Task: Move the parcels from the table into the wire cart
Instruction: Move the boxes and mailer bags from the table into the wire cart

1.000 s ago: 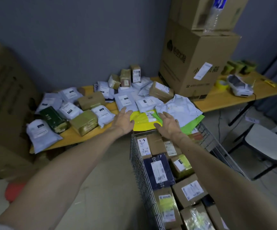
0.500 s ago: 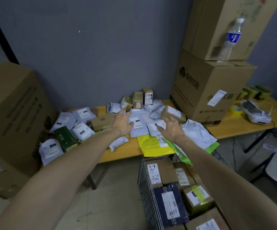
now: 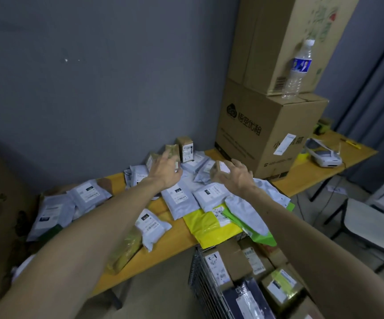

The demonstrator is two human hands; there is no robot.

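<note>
parcels point(image 3: 179, 199): grey mailer bags, small brown boxes, one yellow and one green bag, all on the table point(image 3: 175, 238)
cart point(image 3: 200, 279): at table edge, holds labelled boxes
left hand point(image 3: 165, 170): fingers spread over back boxes
right hand point(image 3: 238, 177): fingers curled at small box point(image 3: 219, 169), can't tell if gripping

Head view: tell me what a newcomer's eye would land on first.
Two bare arms stretch up the middle, left hand and right hand over the pile of grey mailers on the yellow table. At right towers a stack of cardboard boxes with a water bottle on the lower one. The wire cart sits bottom right, already holding parcels.
</note>
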